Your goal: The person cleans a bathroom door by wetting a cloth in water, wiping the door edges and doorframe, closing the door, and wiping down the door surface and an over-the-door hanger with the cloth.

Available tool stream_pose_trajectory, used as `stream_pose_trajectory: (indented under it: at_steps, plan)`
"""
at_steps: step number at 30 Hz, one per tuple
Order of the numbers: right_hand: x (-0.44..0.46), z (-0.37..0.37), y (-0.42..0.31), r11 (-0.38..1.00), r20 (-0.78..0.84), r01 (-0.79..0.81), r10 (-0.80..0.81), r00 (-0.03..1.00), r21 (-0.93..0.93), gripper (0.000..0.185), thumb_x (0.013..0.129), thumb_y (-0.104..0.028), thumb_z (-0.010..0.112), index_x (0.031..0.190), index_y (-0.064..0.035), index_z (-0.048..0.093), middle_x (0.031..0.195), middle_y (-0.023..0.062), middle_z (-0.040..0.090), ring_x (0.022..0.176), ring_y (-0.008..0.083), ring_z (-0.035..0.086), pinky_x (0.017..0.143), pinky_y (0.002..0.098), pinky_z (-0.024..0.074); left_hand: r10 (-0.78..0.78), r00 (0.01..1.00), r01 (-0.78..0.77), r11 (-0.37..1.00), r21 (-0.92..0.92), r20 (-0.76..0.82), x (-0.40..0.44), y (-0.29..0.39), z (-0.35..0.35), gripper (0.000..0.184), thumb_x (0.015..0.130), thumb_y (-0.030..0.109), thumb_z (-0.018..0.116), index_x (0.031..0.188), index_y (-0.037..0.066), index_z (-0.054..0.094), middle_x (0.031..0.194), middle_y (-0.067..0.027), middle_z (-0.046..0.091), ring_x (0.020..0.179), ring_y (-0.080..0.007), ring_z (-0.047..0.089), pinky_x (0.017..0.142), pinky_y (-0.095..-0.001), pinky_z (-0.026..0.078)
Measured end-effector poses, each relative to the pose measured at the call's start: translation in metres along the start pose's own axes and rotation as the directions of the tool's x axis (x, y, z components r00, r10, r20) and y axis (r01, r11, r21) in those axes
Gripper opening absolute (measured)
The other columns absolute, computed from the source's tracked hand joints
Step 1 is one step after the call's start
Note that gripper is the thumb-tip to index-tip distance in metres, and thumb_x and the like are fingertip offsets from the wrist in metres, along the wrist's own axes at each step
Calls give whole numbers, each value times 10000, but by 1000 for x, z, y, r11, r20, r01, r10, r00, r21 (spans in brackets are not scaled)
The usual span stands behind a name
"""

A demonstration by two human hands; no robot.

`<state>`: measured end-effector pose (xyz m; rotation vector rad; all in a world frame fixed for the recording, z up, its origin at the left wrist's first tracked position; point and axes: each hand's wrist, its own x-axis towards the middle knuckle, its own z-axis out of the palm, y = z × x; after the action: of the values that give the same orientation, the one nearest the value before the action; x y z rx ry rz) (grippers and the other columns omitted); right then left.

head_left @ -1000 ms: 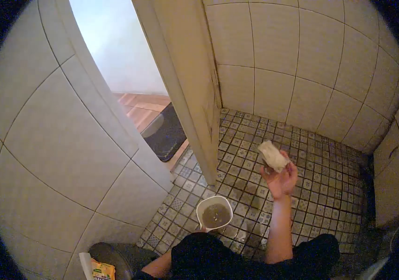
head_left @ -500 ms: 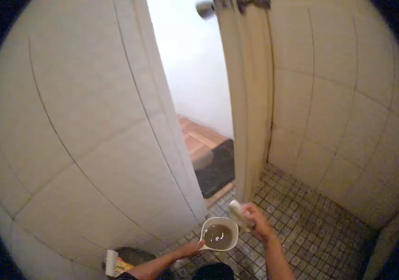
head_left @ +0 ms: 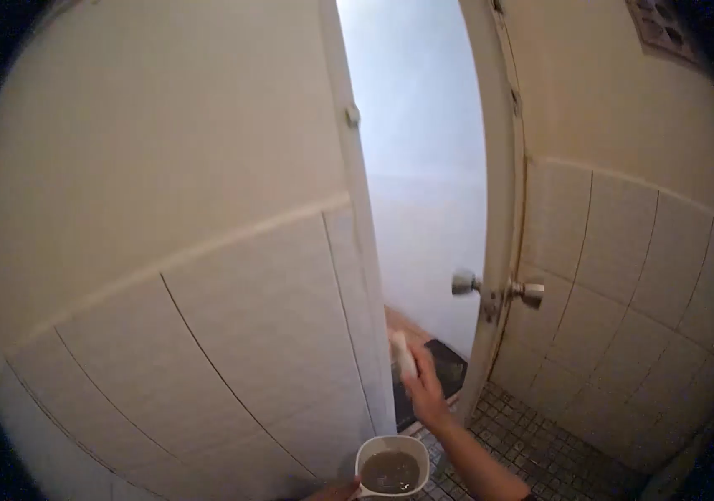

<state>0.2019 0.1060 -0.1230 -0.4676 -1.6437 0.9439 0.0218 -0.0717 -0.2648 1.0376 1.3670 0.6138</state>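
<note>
The left hand point(head_left: 345, 490) is closed on the handle of a white, square-rimmed plastic dipper point(head_left: 390, 444) containing murky brown liquid point(head_left: 390, 473). The right hand point(head_left: 426, 386) grips a blurred, off-white, elongated object point(head_left: 405, 357) before the bright open doorway point(head_left: 422, 167), apart from the dipper.

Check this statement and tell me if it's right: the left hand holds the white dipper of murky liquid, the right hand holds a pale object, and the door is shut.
The door is not shut; the head view shows it standing open. The rest is right: the left hand holds the white dipper, and the right hand the pale object.
</note>
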Motion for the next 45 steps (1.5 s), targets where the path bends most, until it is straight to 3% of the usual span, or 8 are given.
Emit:
stream_pose_trajectory:
  at_steps: [3, 6, 9, 16, 26, 30, 36, 45]
  plan:
    - [109, 23, -79, 900, -159, 318, -376, 913, -299, 509, 845, -163, 476, 1306, -1, 333, 1297, 185, 356, 1229, 310, 309, 1026, 392, 225, 65, 997, -69, 994, -80, -51, -45, 59, -26, 394, 927, 440, 361, 996, 69, 472, 719, -53, 512, 611, -191, 480, 551, -332, 406]
    - [205, 33, -97, 760, -264, 361, -561, 785, -540, 465, 876, -176, 434, 1307, -19, 362, 1342, 176, 331, 1256, 350, 283, 1041, 428, 198, 115, 989, -125, 986, -109, -96, -74, 106, -53, 392, 927, 439, 361, 994, 69, 472, 718, -53, 511, 610, -190, 479, 550, -331, 406]
    - [257, 40, -93, 629, -98, 372, -583, 806, -683, 456, 891, -183, 394, 1324, -43, 354, 1399, 138, 287, 1297, 350, 228, 1051, 442, 172, 155, 979, -171, 978, -120, -129, -96, 143, -78, 389, 928, 438, 362, 992, 70, 471, 717, -52, 511, 610, -190, 479, 549, -330, 406]
    - [228, 29, -48, 791, 5, 399, -448, 894, -464, 453, 893, -181, 356, 1334, -75, 360, 1437, 102, 234, 1327, 337, 178, 1054, 499, 118, 201, 967, -225, 963, -147, -159, -102, 182, -104, 384, 928, 435, 363, 988, 71, 470, 715, -51, 509, 609, -188, 478, 547, -329, 406]
    - [272, 30, -77, 652, 25, 450, -552, 834, -611, 504, 919, -324, 312, 1363, -88, 293, 1455, 109, 174, 1333, 359, 136, 1010, 542, 191, 213, 945, -259, 950, -174, -248, -79, 224, -84, 376, 929, 431, 365, 983, 73, 469, 712, -50, 506, 608, -185, 477, 544, -326, 406]
    - [232, 25, -39, 801, -5, 429, -474, 880, -418, 430, 866, -135, 440, 1284, -36, 413, 1390, 176, 298, 1259, 380, 309, 963, 456, 326, 223, 926, -286, 940, -185, -303, -76, 240, -73, 373, 929, 429, 366, 980, 74, 469, 711, -49, 505, 607, -184, 476, 543, -325, 406]
    - [279, 19, -131, 644, -134, 523, -692, 709, -559, 389, 833, -68, 467, 1220, -27, 486, 1365, 183, 337, 1238, 366, 348, 952, 432, 350, 250, 891, -343, 917, -203, -378, -79, 258, -65, 368, 929, 426, 367, 977, 76, 468, 709, -48, 503, 606, -183, 475, 542, -324, 406]
    - [427, 34, -240, 452, -54, 378, -695, 717, -808, 592, 904, -472, 292, 1394, -150, 209, 1463, 10, 159, 1345, 324, 76, 1014, 601, 127, 276, 847, -397, 897, -196, -453, -80, 274, -62, 361, 930, 422, 368, 972, 78, 467, 706, -47, 501, 605, -180, 474, 539, -322, 407]
